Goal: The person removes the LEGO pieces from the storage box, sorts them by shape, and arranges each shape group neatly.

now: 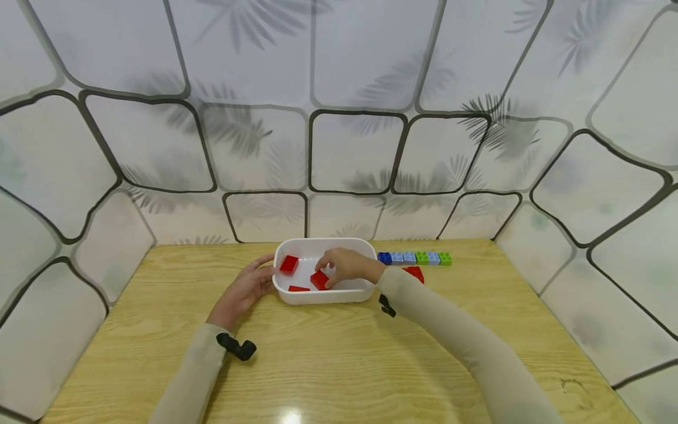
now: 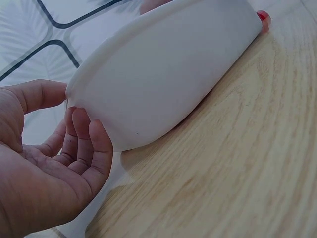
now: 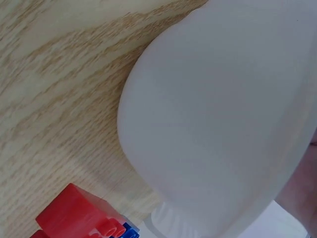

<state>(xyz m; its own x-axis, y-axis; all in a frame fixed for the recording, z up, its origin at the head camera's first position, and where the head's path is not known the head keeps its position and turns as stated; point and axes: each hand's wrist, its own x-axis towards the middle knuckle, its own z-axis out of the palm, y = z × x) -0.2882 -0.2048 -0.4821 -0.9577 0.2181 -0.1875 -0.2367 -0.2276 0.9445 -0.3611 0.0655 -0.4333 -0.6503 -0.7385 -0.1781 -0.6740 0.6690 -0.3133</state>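
Note:
A white plastic tub (image 1: 325, 298) stands on the table with several red pieces inside. At its left end my left hand (image 1: 248, 291) holds the rim, thumb and curled fingers against the end wall; the left wrist view shows the hand (image 2: 54, 158) at the tub's outer side (image 2: 148, 79). My right hand (image 1: 344, 265) reaches into the tub and pinches a red toy brick (image 1: 319, 280). Another red brick (image 1: 288, 264) lies at the tub's left, and a flat red piece (image 1: 299, 288) near its front wall. The right wrist view mostly shows the tub's outside (image 3: 213, 114).
Right of the tub runs a row of dark blue, light blue and green bricks (image 1: 415, 258). Red bricks (image 1: 415, 273) lie in front of it, partly behind my right sleeve. A patterned backdrop (image 1: 349, 153) rises at the wooden table's (image 1: 318, 365) back edge.

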